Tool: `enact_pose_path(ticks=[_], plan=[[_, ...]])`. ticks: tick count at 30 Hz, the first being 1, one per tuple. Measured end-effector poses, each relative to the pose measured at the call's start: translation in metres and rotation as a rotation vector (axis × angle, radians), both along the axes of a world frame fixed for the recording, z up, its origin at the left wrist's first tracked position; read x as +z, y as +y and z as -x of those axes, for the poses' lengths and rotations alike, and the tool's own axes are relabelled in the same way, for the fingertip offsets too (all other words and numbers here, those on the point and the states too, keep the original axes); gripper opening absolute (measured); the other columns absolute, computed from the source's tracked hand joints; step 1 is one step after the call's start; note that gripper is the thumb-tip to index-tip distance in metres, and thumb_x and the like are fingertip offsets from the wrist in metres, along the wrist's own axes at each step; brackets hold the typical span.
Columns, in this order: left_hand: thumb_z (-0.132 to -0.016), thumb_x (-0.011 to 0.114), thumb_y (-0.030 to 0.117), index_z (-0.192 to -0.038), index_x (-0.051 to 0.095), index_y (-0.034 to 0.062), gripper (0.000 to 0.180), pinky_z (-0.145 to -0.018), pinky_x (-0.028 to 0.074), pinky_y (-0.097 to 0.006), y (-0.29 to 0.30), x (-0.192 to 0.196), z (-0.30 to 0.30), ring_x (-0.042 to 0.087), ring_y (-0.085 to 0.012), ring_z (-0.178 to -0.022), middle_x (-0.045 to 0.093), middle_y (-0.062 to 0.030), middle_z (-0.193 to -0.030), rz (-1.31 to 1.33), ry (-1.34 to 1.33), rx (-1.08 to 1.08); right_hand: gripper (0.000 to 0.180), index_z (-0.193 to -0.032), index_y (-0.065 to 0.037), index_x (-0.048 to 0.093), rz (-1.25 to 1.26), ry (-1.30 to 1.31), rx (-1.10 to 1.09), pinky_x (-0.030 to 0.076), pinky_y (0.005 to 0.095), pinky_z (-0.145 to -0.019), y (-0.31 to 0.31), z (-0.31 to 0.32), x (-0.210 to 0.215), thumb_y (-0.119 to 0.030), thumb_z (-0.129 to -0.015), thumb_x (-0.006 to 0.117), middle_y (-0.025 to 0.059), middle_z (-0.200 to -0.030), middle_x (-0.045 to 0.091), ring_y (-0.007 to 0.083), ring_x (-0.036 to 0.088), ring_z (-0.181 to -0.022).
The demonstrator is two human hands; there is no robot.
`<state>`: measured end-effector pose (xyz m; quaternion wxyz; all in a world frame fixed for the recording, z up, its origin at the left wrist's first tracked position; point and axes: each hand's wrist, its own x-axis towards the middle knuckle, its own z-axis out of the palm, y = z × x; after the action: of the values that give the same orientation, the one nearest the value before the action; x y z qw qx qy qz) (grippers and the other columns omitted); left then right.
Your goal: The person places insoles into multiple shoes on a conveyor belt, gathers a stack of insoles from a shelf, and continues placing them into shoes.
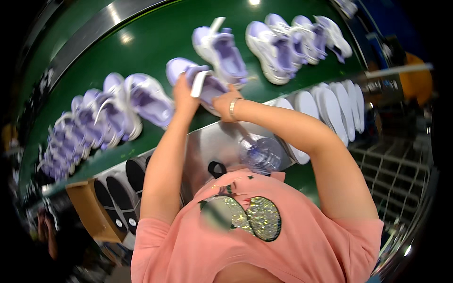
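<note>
Over the green bench I hold a lavender and white sneaker (178, 66) with its white strap standing up loose. My left hand (186, 98) is closed around the side of the shoe near its toe and tongue. Closed on the heel end is my right hand (226, 104), with a bracelet at the wrist; some of its fingers are hidden inside or behind the shoe. Just beyond lies another sneaker (204, 41), its strap raised. To the left of my hands sits a sneaker (150, 101) at the end of a long row.
Similar sneakers (106, 111) line the left, more (269, 49) stand far right. White insoles (325, 111) lean in a row along the near right edge. Near my body are a metal tray (203, 146), a clear plastic bottle (257, 154) and a cardboard box (92, 207) beside dark insoles (115, 195).
</note>
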<state>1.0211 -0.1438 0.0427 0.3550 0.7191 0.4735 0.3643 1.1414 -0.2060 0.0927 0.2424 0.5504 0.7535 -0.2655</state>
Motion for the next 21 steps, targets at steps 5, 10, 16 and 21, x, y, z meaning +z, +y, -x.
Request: enact_pose_path(ticks=[5, 10, 16, 21], plan=[[-0.071, 0.048, 0.0, -0.105, 0.05, 0.0004, 0.034, -0.078, 0.043, -0.035, 0.013, 0.018, 0.013, 0.056, -0.0282, -0.09, 0.057, -0.0172, -0.094, 0.069, -0.014, 0.14, 0.045, -0.113, -0.007, 0.043, -0.696, 0.639, -0.105, 0.026, 0.0452, -0.093, -0.042, -0.024, 0.014, -0.019, -0.072, 0.057, 0.012, -0.104, 0.053, 0.0271, 0.046, -0.104], [-0.061, 0.053, 0.008, -0.111, 0.041, -0.0021, 0.052, -0.094, 0.026, -0.043, 0.018, 0.046, 0.009, 0.038, -0.0357, -0.107, 0.043, -0.0194, -0.112, -0.556, 0.266, 0.339, 0.031, -0.098, -0.003, 0.054, -0.767, 0.249, -0.773, 0.041, 0.0383, -0.079, -0.135, -0.149, -0.006, -0.014, -0.07, 0.058, 0.0157, -0.098, 0.055, 0.0324, 0.05, -0.092], [-0.07, 0.062, 0.021, -0.101, 0.051, 0.0002, 0.039, -0.08, 0.038, -0.039, -0.026, 0.051, -0.065, 0.047, -0.0336, -0.094, 0.053, -0.0171, -0.097, -0.419, 0.342, -0.311, 0.044, -0.096, -0.006, 0.048, -0.372, -0.319, -0.932, 0.043, 0.0416, -0.074, -0.212, -0.186, -0.007, -0.032, -0.066, 0.067, 0.0146, -0.103, 0.046, 0.0315, 0.049, -0.093], [-0.072, 0.06, 0.018, -0.088, 0.055, -0.0016, 0.026, -0.077, 0.039, -0.038, -0.037, 0.022, -0.093, 0.048, -0.0335, -0.09, 0.055, -0.0177, -0.087, -0.204, 0.433, -0.412, 0.04, -0.096, -0.009, 0.048, -0.56, -0.29, -0.964, 0.04, 0.0419, -0.078, -0.21, -0.206, -0.022, -0.027, -0.065, 0.066, 0.0123, -0.105, 0.045, 0.0295, 0.047, -0.096]])
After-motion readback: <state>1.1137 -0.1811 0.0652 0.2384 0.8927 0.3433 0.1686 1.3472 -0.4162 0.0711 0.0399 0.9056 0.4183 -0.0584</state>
